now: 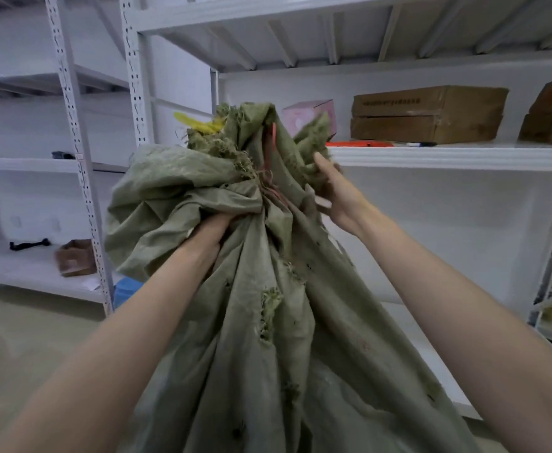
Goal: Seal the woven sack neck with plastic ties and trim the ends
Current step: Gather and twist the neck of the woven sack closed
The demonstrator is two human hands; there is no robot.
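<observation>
A worn olive-green woven sack (268,322) with frayed holes rises in front of me, its mouth bunched into a neck (261,197) at chest height. My left hand (209,233) grips the gathered neck from below, fingers buried in the folds. My right hand (330,191) holds the loose flap of the sack's mouth on the right side, fingers curled into the fabric. A red strip (269,148) runs down the bunched fabric above the neck. A yellow scrap (199,124) sticks out at the top left of the mouth. No plastic tie or cutter shows in either hand.
White metal shelving (447,156) stands behind the sack. On it are brown cardboard boxes (428,114), a pink box (307,117) and an orange flat object (359,144). A small brown box (73,258) sits on the lower left shelf. A blue item (127,289) lies by the upright.
</observation>
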